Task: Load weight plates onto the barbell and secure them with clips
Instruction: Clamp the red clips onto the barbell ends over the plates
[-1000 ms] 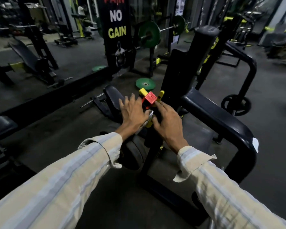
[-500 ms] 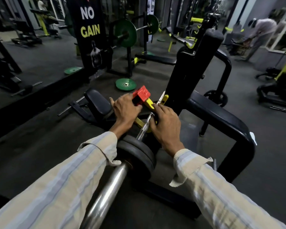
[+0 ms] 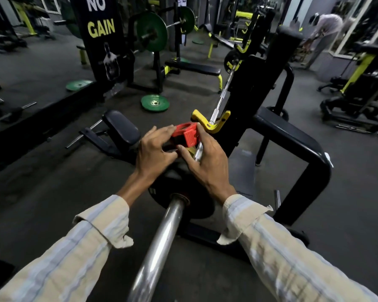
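Red clip held between both hands above the barbell (image 3: 162, 236), beyond the black plate (image 3: 196, 205).

The barbell's long axis runs away from the person; the red clip (image 3: 187, 134) is pinched by the left hand (image 3: 154, 154) and right hand (image 3: 210, 162) together, both equally near, so I judge it must travel along this axis.

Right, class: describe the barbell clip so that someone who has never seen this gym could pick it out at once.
Follow the shiny steel barbell up from the bottom edge, past the black weight plate, to the yellow rack hook. Just before the hook, the left hand and right hand grip the clip. It is the only red thing there, a blocky plastic piece.
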